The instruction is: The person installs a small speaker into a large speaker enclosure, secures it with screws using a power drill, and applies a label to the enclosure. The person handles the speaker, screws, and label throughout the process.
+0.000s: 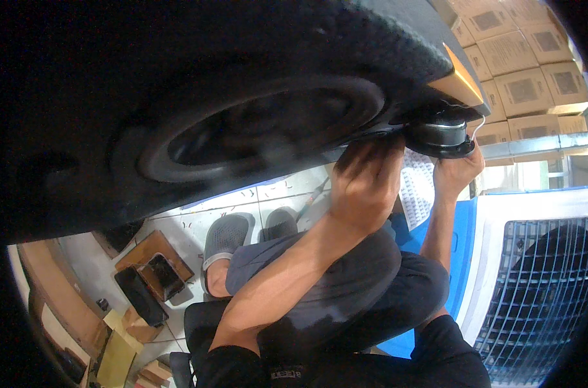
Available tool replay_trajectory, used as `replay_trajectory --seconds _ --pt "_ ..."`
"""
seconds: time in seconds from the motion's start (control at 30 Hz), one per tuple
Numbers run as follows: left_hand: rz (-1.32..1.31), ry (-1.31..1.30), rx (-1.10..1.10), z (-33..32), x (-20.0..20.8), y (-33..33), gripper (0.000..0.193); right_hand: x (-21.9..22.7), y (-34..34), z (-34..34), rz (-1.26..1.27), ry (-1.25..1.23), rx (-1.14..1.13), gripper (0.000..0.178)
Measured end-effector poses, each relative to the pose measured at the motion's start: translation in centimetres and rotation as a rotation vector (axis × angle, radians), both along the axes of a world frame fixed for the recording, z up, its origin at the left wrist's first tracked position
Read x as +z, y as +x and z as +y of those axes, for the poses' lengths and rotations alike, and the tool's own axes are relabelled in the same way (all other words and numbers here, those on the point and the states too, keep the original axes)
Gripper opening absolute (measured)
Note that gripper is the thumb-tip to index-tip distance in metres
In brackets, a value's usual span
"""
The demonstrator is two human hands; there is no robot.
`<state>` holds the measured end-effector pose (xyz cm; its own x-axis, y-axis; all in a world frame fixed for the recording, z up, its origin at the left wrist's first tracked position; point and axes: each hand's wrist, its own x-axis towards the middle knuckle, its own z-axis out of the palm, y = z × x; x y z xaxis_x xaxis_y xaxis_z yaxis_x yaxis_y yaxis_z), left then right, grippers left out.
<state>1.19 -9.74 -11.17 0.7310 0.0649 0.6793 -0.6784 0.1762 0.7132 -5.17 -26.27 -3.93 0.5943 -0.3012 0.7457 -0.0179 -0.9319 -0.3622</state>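
A large black speaker cabinet [307, 39] with a round woofer [261, 129] in its face looms over the upper left. At its right end is a small black speaker driver [441, 137], round with a wide rim, close under the cabinet's edge. My left hand [368, 184] is closed at the driver's left side, its fingers bent and the tips partly hidden in shadow. My right hand [459, 171] pinches the rim from below on the right. A thin white wire [480, 126] runs beside the driver, and an orange-yellow strip [460, 84] shows on the cabinet's corner above.
Stacked cardboard boxes [520, 64] stand at the far right. Nearer, a white and blue unit with a wire grille [539, 284] sits beside my legs. Two dark phone-like slabs [142, 294] and a brown board [155, 249] lie on the tiled floor [226, 210] at left, near wood pieces.
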Motion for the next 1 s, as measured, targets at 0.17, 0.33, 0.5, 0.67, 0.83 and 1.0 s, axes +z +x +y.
replay_trajectory --seconds 0.17,0.33,0.5,0.67,0.83,1.0 --pt "0.017 0.041 0.034 0.0 0.0 0.0 0.026 -0.3 0.1 0.4 0.006 -0.007 -0.074 0.029" --pt "0.022 0.044 0.074 -0.1 0.1 0.2 0.024 -0.3 0.1 0.9 0.018 0.018 -0.091 0.029" --pt "0.037 0.143 0.101 0.0 0.1 0.2 0.023 -0.3 0.1 1.1 0.030 0.028 -0.139 0.030" --pt "0.030 0.111 0.107 0.0 0.1 0.3 0.022 -0.3 0.3 1.0 0.014 -0.007 -0.093 0.028" --pt "0.048 0.100 0.116 0.0 0.2 0.2 0.018 -0.3 0.3 1.1 0.009 0.044 -0.103 0.026" --pt "0.047 0.072 0.109 0.1 0.2 0.4 0.017 -0.4 0.6 1.6 -0.043 0.084 -0.060 0.025"
